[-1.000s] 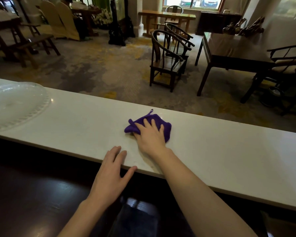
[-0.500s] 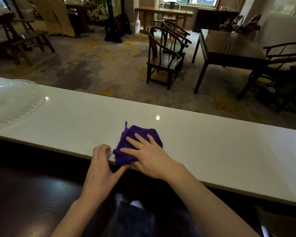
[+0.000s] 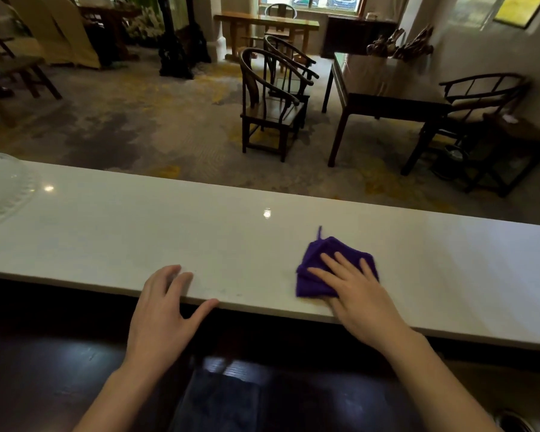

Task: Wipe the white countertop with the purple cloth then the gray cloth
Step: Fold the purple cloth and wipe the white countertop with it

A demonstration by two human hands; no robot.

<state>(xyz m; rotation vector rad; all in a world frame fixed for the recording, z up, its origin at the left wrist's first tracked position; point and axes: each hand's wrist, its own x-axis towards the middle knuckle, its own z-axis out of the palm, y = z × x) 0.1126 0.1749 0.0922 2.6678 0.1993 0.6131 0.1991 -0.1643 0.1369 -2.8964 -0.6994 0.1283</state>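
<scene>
A folded purple cloth (image 3: 318, 266) lies on the long white countertop (image 3: 138, 232), close to its near edge and right of centre. My right hand (image 3: 356, 291) lies flat on the cloth with its fingers spread, pressing it down. To the left, my left hand (image 3: 166, 304) rests open on the counter's near edge, fingertips on top and thumb along the rim, holding nothing. No gray cloth is in view.
A clear glass dish (image 3: 3, 188) sits on the counter's far left end. Beyond the counter are a carpeted floor, dark wooden chairs (image 3: 272, 101) and a dark table (image 3: 384, 88). A dark lower surface (image 3: 44, 369) lies below the counter's near edge.
My right hand has slid the purple cloth to the right along the counter's near edge, away from my left hand. The left hand stays at the edge, no longer touching the cloth.
</scene>
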